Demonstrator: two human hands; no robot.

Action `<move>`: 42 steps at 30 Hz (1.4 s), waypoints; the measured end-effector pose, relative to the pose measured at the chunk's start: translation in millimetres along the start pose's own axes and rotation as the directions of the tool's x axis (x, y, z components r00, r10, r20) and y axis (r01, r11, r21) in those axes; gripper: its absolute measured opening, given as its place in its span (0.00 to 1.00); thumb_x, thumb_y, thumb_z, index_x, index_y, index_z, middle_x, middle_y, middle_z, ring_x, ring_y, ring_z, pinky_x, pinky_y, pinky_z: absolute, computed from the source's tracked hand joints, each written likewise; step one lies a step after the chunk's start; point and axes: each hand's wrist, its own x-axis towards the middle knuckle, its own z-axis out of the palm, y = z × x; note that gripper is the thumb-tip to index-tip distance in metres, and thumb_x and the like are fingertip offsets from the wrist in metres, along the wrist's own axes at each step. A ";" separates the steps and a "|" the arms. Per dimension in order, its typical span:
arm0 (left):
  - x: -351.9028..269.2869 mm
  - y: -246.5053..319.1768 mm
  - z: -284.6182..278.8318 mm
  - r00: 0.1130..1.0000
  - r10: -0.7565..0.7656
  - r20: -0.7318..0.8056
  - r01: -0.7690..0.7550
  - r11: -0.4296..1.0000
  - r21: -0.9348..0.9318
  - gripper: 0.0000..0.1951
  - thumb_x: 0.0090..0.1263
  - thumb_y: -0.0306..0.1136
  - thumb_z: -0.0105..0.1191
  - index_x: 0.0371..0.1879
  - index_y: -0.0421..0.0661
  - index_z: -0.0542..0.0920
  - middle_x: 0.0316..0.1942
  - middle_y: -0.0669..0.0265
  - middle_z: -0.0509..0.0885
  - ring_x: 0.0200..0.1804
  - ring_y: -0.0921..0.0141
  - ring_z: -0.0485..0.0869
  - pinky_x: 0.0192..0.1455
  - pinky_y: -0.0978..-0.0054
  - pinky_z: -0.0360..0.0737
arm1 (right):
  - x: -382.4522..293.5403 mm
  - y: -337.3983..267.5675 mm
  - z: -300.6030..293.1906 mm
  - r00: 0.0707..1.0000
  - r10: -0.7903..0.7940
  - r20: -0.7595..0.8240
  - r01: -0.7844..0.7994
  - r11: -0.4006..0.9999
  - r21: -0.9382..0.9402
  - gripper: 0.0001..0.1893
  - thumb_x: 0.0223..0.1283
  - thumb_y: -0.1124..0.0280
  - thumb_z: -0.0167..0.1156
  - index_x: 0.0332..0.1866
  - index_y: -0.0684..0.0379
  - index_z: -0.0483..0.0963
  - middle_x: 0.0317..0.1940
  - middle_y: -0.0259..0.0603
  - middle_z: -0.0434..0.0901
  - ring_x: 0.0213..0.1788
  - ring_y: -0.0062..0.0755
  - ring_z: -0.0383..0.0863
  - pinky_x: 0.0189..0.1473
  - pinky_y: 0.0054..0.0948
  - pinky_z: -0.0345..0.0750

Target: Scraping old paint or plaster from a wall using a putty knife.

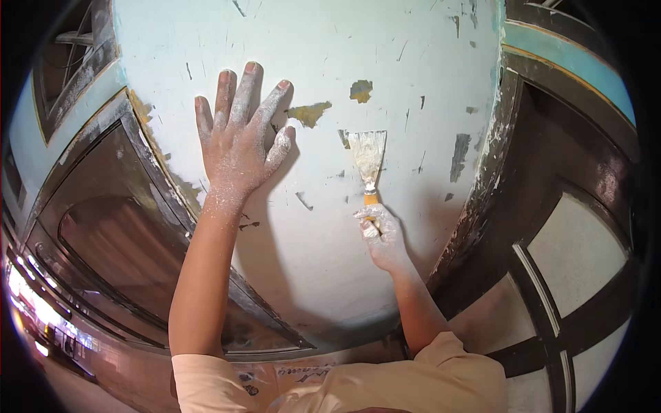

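Dusted with white powder, my left hand [235,137] lies spread against a pale painted wall [320,248], fingers apart and nothing in it. My right hand [382,232] grips a putty knife [370,155] by its yellow handle, lower and to the right. The knife's flat blade points up the wall and is coated with whitish residue. Its edge is beside a small bare patch [343,138]. Between the hands and above them, larger patches of missing paint [310,113] show a dark yellowish layer. Another such patch [361,91] sits above the blade.
On the left stands a dark wooden frame with a panel [119,232], its edge chipped. A dark wooden door with pale panels [573,253] is on the right, beside a flaking jamb [475,217]. Scratches and a long bare patch [459,157] mark the wall's right side.
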 end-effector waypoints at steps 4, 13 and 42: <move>0.5 0.7 -1.8 1.000 0.001 0.001 -0.001 1.000 -0.003 0.31 0.63 0.49 0.56 0.69 0.69 0.72 0.79 0.67 0.58 0.79 0.54 0.54 0.74 0.35 0.50 | 30.6 -21.3 -11.1 0.999 0.029 -0.046 -0.024 0.995 0.095 0.05 0.66 0.75 0.56 0.43 0.60 0.77 0.24 0.28 0.71 0.25 0.15 0.65 0.29 0.22 0.68; 1.7 5.9 -6.3 0.999 -0.025 0.037 0.025 1.000 0.004 0.31 0.62 0.47 0.56 0.70 0.68 0.72 0.79 0.66 0.58 0.79 0.54 0.54 0.74 0.35 0.51 | -12.5 2.9 16.2 0.992 0.110 -0.068 -0.099 0.983 0.153 0.05 0.68 0.75 0.54 0.43 0.60 0.76 0.28 0.26 0.70 0.28 0.13 0.65 0.31 0.20 0.67; 0.9 5.3 -7.2 0.999 -0.033 0.033 0.033 0.999 0.006 0.31 0.65 0.48 0.55 0.71 0.70 0.70 0.79 0.69 0.57 0.80 0.57 0.53 0.76 0.37 0.49 | 47.9 -35.3 -37.6 0.989 0.031 -0.148 0.019 0.945 0.327 0.07 0.70 0.78 0.50 0.45 0.59 0.75 0.27 0.26 0.67 0.29 0.14 0.65 0.35 0.19 0.68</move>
